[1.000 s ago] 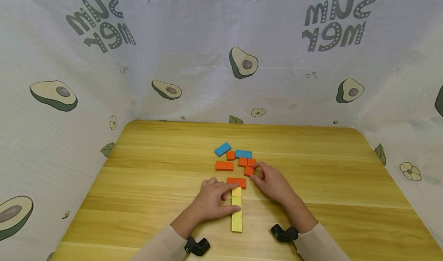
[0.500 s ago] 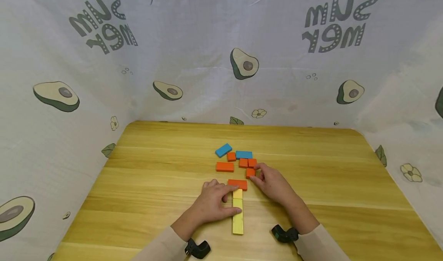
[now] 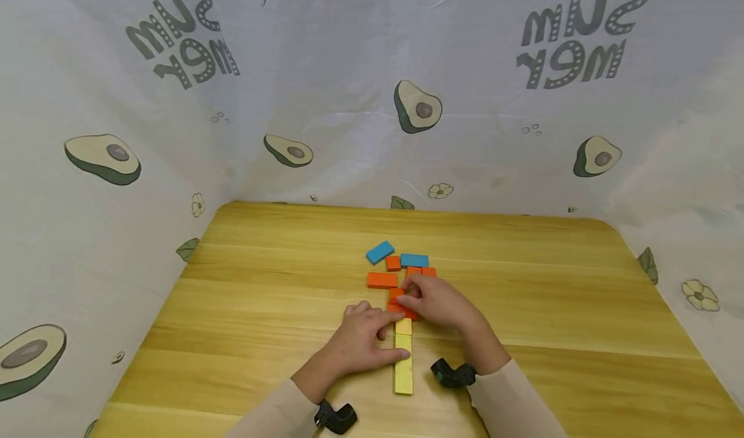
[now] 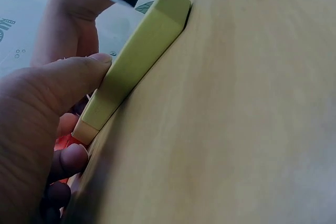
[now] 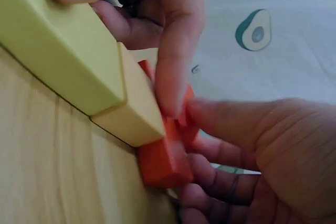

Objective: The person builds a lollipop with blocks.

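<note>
A long yellow block (image 3: 403,378), a small pale yellow block (image 3: 403,327) and a crosswise orange block (image 5: 163,163) lie touching in a T shape. My left hand (image 3: 363,339) rests its outstretched thumb on the long block; its index finger reaches the joint between the pale yellow and orange blocks. Between thumb and fingers, my right hand (image 3: 440,301) pinches a small orange block (image 3: 396,294) at the far side of the crosswise one. Fingers partly hide both orange blocks. Whether the small one touches the table, I cannot tell.
Beyond the hands lie two blue blocks (image 3: 380,252), a small orange block (image 3: 393,263) and an oblong orange block (image 3: 382,280). Two more small orange blocks (image 3: 429,272) sit together, partly behind the right hand. A patterned cloth (image 3: 349,89) hangs behind the wooden table (image 3: 261,283).
My right hand has moved left, bringing the small orange block from the right-hand group to the far side of the crosswise orange block. The left hand keeps its place on the blocks.
</note>
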### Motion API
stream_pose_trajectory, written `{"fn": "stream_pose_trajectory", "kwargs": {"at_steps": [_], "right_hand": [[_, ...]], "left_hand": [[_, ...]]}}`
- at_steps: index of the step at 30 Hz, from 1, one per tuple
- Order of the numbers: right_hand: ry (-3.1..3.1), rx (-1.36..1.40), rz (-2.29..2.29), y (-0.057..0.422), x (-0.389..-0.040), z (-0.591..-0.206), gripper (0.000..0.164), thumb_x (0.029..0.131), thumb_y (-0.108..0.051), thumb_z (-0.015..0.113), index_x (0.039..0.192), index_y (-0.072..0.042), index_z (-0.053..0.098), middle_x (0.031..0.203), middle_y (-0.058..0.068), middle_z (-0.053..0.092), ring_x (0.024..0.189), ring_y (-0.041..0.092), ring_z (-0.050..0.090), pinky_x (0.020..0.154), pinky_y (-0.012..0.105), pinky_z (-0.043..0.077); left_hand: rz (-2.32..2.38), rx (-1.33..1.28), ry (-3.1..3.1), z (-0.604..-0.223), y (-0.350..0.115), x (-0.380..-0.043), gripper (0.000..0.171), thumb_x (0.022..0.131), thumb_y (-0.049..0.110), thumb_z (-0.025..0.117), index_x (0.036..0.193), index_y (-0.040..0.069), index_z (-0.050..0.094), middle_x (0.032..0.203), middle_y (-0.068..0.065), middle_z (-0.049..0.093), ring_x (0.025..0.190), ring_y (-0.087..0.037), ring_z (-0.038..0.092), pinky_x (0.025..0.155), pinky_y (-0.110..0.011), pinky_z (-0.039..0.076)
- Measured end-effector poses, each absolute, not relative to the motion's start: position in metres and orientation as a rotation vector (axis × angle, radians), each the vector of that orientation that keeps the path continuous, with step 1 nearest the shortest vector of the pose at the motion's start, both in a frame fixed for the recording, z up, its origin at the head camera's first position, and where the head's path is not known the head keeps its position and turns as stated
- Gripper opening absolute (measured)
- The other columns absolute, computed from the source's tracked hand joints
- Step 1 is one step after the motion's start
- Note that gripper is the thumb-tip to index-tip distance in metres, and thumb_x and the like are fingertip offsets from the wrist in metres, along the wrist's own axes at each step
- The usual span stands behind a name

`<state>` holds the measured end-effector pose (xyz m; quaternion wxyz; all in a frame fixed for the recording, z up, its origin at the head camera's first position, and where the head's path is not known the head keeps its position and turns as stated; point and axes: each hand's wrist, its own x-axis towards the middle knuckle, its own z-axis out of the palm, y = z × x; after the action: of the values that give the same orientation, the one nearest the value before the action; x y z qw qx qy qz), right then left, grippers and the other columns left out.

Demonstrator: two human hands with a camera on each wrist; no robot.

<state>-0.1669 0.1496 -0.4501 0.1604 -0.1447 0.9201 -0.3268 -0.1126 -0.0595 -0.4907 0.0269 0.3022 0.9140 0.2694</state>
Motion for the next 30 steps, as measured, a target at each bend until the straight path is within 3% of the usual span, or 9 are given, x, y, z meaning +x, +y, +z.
{"fn": "stream_pose_trajectory", "kwargs": {"at_steps": [30], "right_hand": [[2.738, -0.422, -0.954, 0.145, -0.169, -0.466, 0.011, 0.098, -0.026, 0.070, 0.103, -0.018, 0.071, 0.075, -0.005, 0.058, 0.066, 0.012, 0.051, 0.064, 0.028, 0.043]], "left_hand": [[0.865, 0.947, 2.824, -0.492, -0.058, -0.112, 0.061, 0.084, 0.062, 0.074, 0.135, 0.031, 0.066, 0.072, 0.019, 0.048, 0.076, -0.004, 0.035, 0.079, -0.027, 0.026]]}}
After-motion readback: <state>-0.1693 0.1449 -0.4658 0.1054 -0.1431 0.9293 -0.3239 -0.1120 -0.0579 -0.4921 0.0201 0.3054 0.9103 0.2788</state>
